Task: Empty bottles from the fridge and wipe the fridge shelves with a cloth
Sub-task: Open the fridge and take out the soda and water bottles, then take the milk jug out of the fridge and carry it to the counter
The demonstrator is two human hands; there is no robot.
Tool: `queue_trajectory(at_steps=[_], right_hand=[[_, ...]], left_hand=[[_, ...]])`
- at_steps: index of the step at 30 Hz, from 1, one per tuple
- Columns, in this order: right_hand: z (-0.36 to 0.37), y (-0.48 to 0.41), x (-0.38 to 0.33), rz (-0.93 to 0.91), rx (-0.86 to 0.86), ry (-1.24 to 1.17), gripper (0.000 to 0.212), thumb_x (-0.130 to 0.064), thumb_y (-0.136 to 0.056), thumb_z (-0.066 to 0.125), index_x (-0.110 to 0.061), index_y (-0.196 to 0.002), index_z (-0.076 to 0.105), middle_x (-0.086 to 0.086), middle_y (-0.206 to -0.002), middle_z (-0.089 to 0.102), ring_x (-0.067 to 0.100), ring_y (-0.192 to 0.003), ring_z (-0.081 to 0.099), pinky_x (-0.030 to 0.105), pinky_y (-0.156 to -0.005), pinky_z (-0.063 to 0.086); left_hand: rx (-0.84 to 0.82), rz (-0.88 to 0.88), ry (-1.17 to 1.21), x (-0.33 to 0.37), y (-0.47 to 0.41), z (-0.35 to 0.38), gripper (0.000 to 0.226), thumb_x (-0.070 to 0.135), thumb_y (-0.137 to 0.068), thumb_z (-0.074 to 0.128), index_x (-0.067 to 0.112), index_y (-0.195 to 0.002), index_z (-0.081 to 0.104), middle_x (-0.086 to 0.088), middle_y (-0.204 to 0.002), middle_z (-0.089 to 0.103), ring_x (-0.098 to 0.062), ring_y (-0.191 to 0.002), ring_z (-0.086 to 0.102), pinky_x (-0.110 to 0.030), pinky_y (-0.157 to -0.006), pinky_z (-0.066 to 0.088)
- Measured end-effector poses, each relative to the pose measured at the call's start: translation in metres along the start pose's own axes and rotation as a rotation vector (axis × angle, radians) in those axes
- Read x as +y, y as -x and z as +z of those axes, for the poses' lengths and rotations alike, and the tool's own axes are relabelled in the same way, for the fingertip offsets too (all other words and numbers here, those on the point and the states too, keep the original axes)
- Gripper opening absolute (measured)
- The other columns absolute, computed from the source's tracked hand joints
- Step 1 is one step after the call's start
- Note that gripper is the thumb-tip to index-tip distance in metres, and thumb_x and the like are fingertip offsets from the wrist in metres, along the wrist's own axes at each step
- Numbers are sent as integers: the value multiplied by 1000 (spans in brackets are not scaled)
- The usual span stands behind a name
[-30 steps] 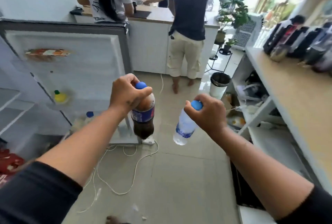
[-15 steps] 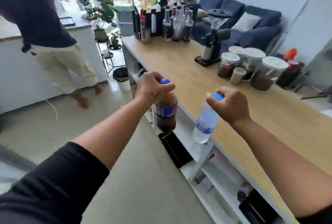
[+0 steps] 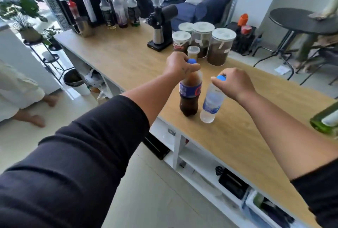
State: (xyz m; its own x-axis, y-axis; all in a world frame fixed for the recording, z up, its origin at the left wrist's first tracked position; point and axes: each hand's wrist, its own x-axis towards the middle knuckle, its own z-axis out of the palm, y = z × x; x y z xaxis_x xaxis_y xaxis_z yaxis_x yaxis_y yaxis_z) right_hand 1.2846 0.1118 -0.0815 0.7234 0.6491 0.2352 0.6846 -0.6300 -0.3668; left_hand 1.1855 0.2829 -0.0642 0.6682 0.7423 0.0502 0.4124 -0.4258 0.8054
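Note:
My left hand [image 3: 180, 65] grips the neck of a dark cola bottle [image 3: 189, 97] with a blue cap and blue label. Its base rests on the wooden counter [image 3: 128, 59] near the front edge. My right hand [image 3: 235, 82] holds the blue cap of a clear water bottle [image 3: 211, 103], which leans slightly and touches the counter just right of the cola bottle. The fridge is out of view.
Behind the bottles stand several lidded jars [image 3: 220, 46] and a coffee grinder [image 3: 159, 17]. A row of syrup bottles [image 3: 113, 6] fills the counter's far end. A green bottle [image 3: 324, 119] lies at the right edge. White shelves [image 3: 201, 163] run under the counter. A person's legs [image 3: 23, 99] are at left.
I have turned from the fridge to the counter, and both bottles, carried in the air before, have come down onto the wooden top.

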Motion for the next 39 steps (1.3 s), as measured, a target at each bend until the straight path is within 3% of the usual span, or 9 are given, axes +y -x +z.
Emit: queue_trajectory(at_steps=[8, 11, 14, 16, 19, 22, 26, 31, 39], right_hand=[[-7, -1, 5, 83, -100, -40, 40, -58, -86, 54, -20, -87, 65, 1, -83, 61, 21, -78, 55, 29, -61, 38], [-15, 2, 2, 153, -97, 15, 48, -56, -91, 39, -17, -82, 65, 7, -81, 61, 27, -73, 53, 29, -54, 35], [-26, 8, -14, 67, 170, 117, 42, -47, -93, 38, -15, -76, 60, 8, -73, 58, 30, -66, 48, 28, -54, 31], [-26, 14, -46, -97, 356, 51, 35, -39, -92, 45, -13, -78, 63, 9, -74, 60, 32, -66, 52, 28, -56, 32], [-13, 32, -118, -321, 440, -87, 31, -35, -91, 49, -12, -80, 67, 8, -75, 62, 27, -69, 57, 27, -55, 36], [18, 59, -200, -516, 308, -193, 30, -32, -91, 50, -9, -82, 68, 11, -77, 64, 31, -69, 59, 35, -57, 47], [73, 112, -306, -672, 39, -309, 21, -27, -88, 57, -11, -89, 71, 12, -84, 68, 36, -78, 63, 35, -64, 48], [135, 218, -444, -911, -233, -357, 21, -31, -89, 57, -14, -88, 70, 7, -87, 67, 29, -84, 62, 33, -69, 47], [171, 441, -630, -1273, -454, -399, 27, -37, -89, 51, -18, -89, 70, 4, -90, 67, 28, -84, 64, 32, -70, 50]], left_hand=[[15, -7, 23, 14, -1, 17, 26, 41, -58, 75, 23, -59, 56, 12, -61, 55, -2, -56, 49, -20, -45, 34], [-52, -75, 132, 16, 4, 10, 27, 44, -56, 76, 23, -60, 59, 5, -67, 63, -11, -63, 59, -27, -52, 50], [-71, -101, 222, 7, 12, -8, 22, 40, -57, 72, 21, -64, 63, -1, -70, 67, -18, -70, 64, -39, -73, 60], [-23, -114, 216, -12, 23, -26, 16, 35, -64, 72, 22, -66, 63, 1, -70, 65, -19, -73, 64, -36, -72, 60], [91, -160, 105, -59, 50, -62, 9, 27, -76, 67, 19, -79, 65, 5, -78, 63, -16, -77, 61, -27, -60, 52], [277, -268, -66, -124, 101, -121, 25, 33, -77, 64, 22, -99, 65, 7, -88, 65, -15, -82, 61, -27, -69, 50], [481, -485, -163, -216, 201, -215, 12, 35, -75, 61, 29, -86, 63, 4, -92, 69, -20, -87, 64, -31, -75, 53], [700, -858, -210, -326, 380, -326, 22, 33, -78, 60, 23, -95, 69, -1, -102, 73, -24, -98, 65, -30, -84, 52], [1068, -1174, -254, -406, 656, -463, 23, 36, -82, 61, 19, -94, 71, -9, -105, 72, -31, -101, 64, -33, -84, 50]])
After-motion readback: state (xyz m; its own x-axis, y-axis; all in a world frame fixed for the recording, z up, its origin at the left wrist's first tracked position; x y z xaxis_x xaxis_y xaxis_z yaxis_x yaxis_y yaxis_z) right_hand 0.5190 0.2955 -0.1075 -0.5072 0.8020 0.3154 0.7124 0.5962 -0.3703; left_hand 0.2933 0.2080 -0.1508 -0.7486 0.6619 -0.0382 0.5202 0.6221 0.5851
